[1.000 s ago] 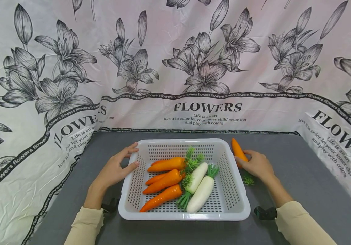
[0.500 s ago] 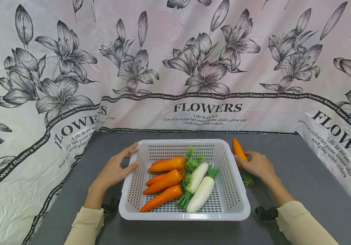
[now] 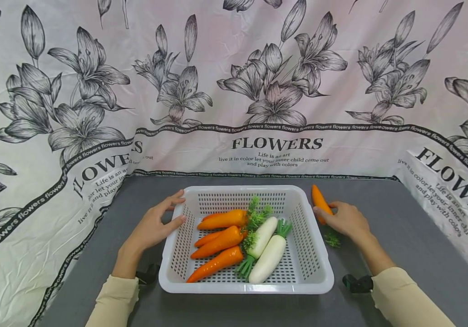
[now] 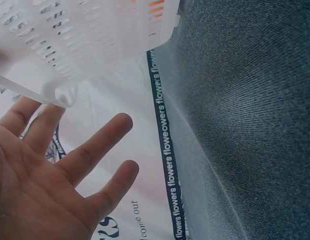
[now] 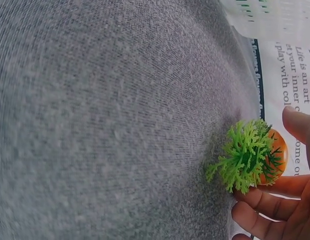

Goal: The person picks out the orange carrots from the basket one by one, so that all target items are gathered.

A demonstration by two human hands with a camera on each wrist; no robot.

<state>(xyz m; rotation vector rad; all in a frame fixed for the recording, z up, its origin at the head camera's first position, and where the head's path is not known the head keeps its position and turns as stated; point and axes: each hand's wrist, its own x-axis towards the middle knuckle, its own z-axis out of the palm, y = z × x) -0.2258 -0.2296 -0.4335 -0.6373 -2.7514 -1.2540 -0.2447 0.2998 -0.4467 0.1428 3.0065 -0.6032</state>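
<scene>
A white perforated plastic basket [image 3: 246,289] stands in the middle of the table. Orange carrots [image 3: 216,264] lie in its left half, with green tops toward the centre, and two white radishes [image 3: 269,259] lie beside them. My left hand [image 3: 154,225] rests at the basket's left rim, fingers spread and nearly straight; the left wrist view shows fingertips behind the rim [image 4: 32,95]. Outside the basket's right wall, my right hand [image 3: 346,220] holds another carrot [image 3: 319,200], thumb on its left side and fingers on its right. Its leafy green top [image 5: 247,155] shows in the right wrist view.
A grey cloth [image 3: 385,204] covers the table. White fabric printed with flowers and lettering [image 3: 276,143] hangs behind it and along both sides. Dark wrist devices [image 3: 357,284] sit at both sleeve cuffs.
My right hand and the carrot in it have shifted slightly right, away from the basket wall. My left hand, the basket and the vegetables inside look the same.
</scene>
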